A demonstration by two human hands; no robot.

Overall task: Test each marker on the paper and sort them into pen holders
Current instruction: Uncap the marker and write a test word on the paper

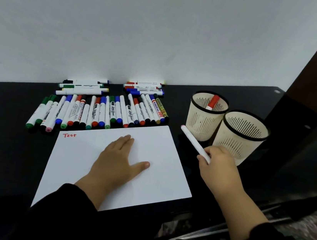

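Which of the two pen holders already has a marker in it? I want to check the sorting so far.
The farther pen holder, nearer the wall, has a red-capped marker standing in it. The nearer pen holder, beside the right hand, shows nothing inside.

White marker (194, 142) tilted, pink end up, beside holders (205, 124)

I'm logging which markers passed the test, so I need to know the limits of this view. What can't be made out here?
- Head view: the nearer pen holder: its wall hides the bottom, so contents cannot be told.
- The marker in the right hand: the fingers cover its lower end; whether it wrote on the paper cannot be told.
- Labels on the markers on the table: mostly too small to read.
- Paper under the left hand: covered.
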